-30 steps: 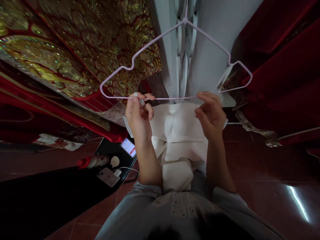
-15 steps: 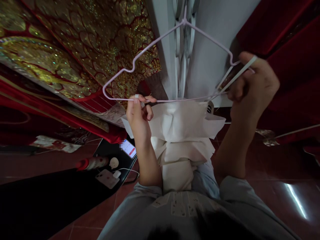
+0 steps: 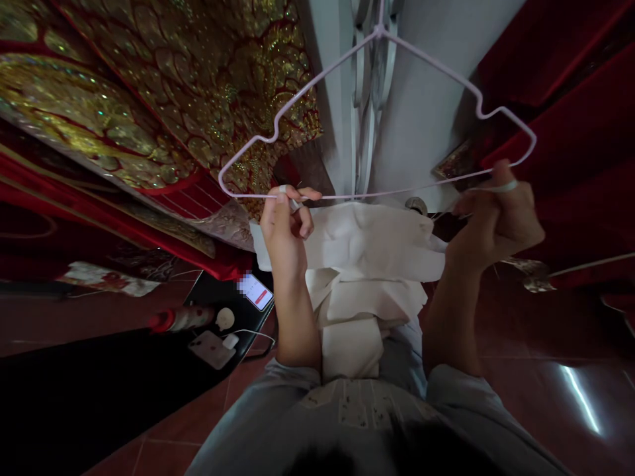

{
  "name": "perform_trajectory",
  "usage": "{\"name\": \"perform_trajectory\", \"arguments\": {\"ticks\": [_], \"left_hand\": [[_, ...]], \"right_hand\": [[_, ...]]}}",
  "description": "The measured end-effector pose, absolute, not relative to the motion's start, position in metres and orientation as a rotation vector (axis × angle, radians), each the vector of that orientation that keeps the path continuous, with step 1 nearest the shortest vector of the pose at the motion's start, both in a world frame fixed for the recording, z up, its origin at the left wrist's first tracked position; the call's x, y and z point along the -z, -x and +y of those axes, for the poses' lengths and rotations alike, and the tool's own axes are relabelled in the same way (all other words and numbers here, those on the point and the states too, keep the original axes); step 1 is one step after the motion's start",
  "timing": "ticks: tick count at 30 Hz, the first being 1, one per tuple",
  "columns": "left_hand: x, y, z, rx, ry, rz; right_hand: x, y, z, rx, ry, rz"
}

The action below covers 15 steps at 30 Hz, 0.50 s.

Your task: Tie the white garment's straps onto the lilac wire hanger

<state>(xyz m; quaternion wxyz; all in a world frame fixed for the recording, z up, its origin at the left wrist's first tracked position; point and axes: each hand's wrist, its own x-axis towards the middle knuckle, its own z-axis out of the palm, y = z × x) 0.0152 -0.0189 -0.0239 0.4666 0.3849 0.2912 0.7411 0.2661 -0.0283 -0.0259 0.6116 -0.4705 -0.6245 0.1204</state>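
A pale lilac clothes hanger (image 3: 310,86) stands upright ahead of me, its hook cut off at the top edge. My left hand (image 3: 290,215) is closed on the left part of its bottom bar, with a white band showing around the fingers. Close to the bar's right end, my right hand (image 3: 506,215) is bent and partly blurred, one fingertip at the bar. A thin white strip (image 3: 499,188) runs across its fingers; where the strip leads is unclear. Below the bar, folds of white cloth (image 3: 367,241) lie over my lap.
Gold-sequined red garments (image 3: 198,86) hang on the left, and red cloth (image 3: 585,99) on the right. A black bench (image 3: 114,390) at lower left bears a lit phone (image 3: 255,292), a second phone (image 3: 213,349) and a red-capped bottle (image 3: 183,320). White metalwork (image 3: 367,132) stands ahead.
My right hand has come down with the white strip, and the hanger's right end now shows in full. The hanger has shifted slightly right, my left hand moving with it.
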Motion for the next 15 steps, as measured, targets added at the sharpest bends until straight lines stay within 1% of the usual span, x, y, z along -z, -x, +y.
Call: {"name": "perform_trajectory", "arguments": {"ticks": [5, 10, 12, 15], "left_hand": [[0.017, -0.016, -0.022, -1.776, -0.879, 0.779], [0.012, -0.016, -0.025, -1.773, -0.885, 0.845], [0.013, -0.016, -0.025, -1.773, -0.897, 0.860], [0.015, -0.015, -0.025, -1.777, -0.912, 0.849]], "right_hand": [[0.022, -0.266, -0.024, -0.224, 1.108, -1.497], [0.039, -0.284, -0.024, 0.057, 1.003, -1.401], [0.042, -0.287, -0.024, 0.049, 0.995, -1.498], [0.042, -0.288, -0.028, -0.050, 1.133, -1.637]]}}
